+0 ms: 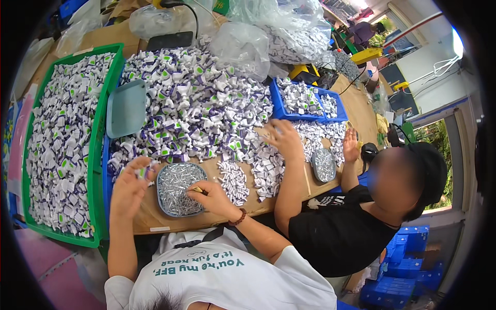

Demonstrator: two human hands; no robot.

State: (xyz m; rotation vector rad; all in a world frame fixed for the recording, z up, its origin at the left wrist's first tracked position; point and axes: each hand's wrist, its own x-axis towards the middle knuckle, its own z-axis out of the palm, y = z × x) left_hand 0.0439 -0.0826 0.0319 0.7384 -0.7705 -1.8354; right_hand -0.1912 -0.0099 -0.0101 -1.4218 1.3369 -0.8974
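Observation:
My left hand (130,182) is raised beside a grey tray, its fingers closed on a small white and purple plastic part (144,171). My right hand (212,199) rests at the right rim of that grey tray (164,204), which is full of small metal pins, and pinches a thin pin (196,190) at its fingertips. A short row of white parts (233,181) lies on the wooden table just right of my right hand. A large heap of white, purple and green plastic parts (191,103) covers the table behind the tray.
A green crate (96,155) full of the same parts stands at the left, with a pale blue tray (126,107) leaning on it. A person in black at the right reaches into the heap beside a second pin tray (324,165). A blue bin (281,109) and clear plastic bags (243,46) sit behind.

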